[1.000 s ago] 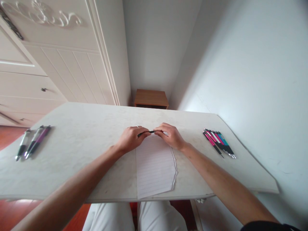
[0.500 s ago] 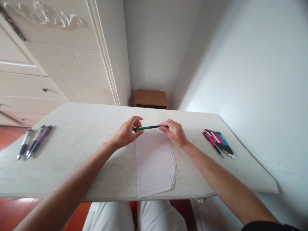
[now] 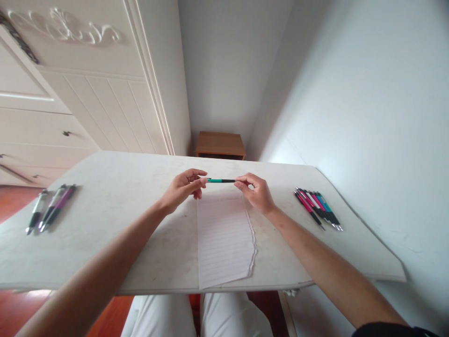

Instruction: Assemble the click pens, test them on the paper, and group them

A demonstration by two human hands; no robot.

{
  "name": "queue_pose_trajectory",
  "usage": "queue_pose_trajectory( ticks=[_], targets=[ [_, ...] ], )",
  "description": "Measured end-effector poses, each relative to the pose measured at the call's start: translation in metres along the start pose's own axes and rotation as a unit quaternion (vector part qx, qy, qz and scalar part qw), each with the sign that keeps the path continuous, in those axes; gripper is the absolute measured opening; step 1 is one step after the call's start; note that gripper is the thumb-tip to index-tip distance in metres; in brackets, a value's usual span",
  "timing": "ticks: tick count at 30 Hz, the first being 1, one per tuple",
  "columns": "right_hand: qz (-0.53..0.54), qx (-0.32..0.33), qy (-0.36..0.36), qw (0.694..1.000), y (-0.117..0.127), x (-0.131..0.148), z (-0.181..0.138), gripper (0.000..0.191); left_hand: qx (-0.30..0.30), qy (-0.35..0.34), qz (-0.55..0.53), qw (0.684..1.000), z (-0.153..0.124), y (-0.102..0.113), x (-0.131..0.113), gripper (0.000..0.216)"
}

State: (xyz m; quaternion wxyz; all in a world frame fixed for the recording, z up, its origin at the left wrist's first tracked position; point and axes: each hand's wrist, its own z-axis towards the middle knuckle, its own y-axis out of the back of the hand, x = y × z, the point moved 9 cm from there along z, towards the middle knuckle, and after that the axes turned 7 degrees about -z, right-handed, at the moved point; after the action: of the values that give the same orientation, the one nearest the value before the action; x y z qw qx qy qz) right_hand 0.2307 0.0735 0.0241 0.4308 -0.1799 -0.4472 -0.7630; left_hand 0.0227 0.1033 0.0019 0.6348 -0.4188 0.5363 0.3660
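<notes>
A green and black pen (image 3: 221,180) is held level between my two hands, above the far end of a lined sheet of paper (image 3: 224,238). My left hand (image 3: 184,188) grips the pen's clip end, with the thumb in front and the fingers behind. The black tip end is pinched between thumb and fingertips of my right hand (image 3: 256,191), which hides the very point. The paper has a torn right edge and lies on the white table under the pen.
On the right of the white table (image 3: 147,262) lies a row of several pink, white and blue pens (image 3: 318,208). Thicker pens, white and purple (image 3: 52,208), lie at the far left. A small brown wooden stand (image 3: 220,143) is beyond the table; a white cabinet (image 3: 87,103) stands at left.
The pen has moved slightly right and away from me, and turned more level. My left thumb has shifted from below the pen to cover its clip end. My right hand keeps its pinch.
</notes>
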Motion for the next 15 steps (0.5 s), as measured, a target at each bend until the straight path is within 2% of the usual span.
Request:
queue_pose_trajectory(
  ticks=[4,8,12,15],
  targets=[
    [0.005,-0.006,-0.024,1.000,0.002,-0.006,0.001,0.022,0.011,-0.010,-0.024,1.000,0.002,0.000,0.000,0.047],
    [0.010,-0.002,-0.021,1.000,0.000,-0.005,0.000,0.023,-0.017,-0.005,0.032,0.999,0.002,0.004,-0.001,0.042],
    [0.011,0.007,-0.006,1.000,-0.002,0.000,-0.001,0.024,-0.053,0.018,0.060,0.997,0.000,0.011,0.004,0.052],
    [0.007,0.016,-0.003,1.000,-0.004,0.002,-0.001,0.026,-0.058,0.036,0.054,0.996,0.000,0.011,0.009,0.058]
  ],
)
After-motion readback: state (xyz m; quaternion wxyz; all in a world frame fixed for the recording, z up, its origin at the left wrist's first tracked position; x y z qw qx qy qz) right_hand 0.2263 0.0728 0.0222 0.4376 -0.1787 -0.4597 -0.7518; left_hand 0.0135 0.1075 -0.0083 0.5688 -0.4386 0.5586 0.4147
